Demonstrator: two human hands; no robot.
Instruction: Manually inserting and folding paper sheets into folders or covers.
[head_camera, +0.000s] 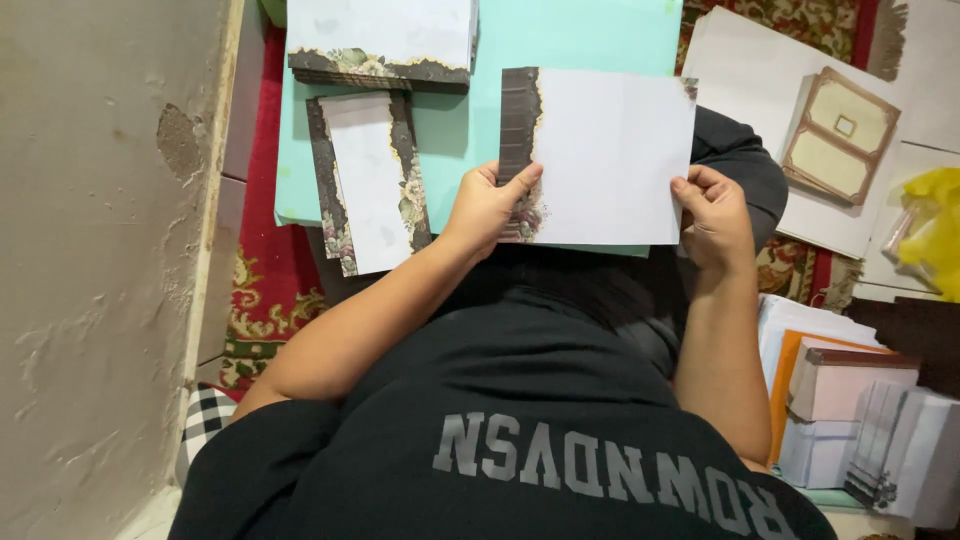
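We hold a white card (610, 160) by its lower edge over the mint worktop (590, 35): left hand (488, 207) pinched on the dark floral border, right hand (712, 212) pinched at the opposite corner. It looks like checking or folding. Next we would need steady grips and squared edges. A folded card (368, 182) and a stack (380, 40) lie nearby.

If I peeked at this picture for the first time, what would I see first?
You'd first see the big white card with a dark flowery edge, held up in the middle by the left hand and the right hand. Behind it lies a mint-green board with more flowery cards: one narrow card and a stack at the top. At far right there's something bright yellow.
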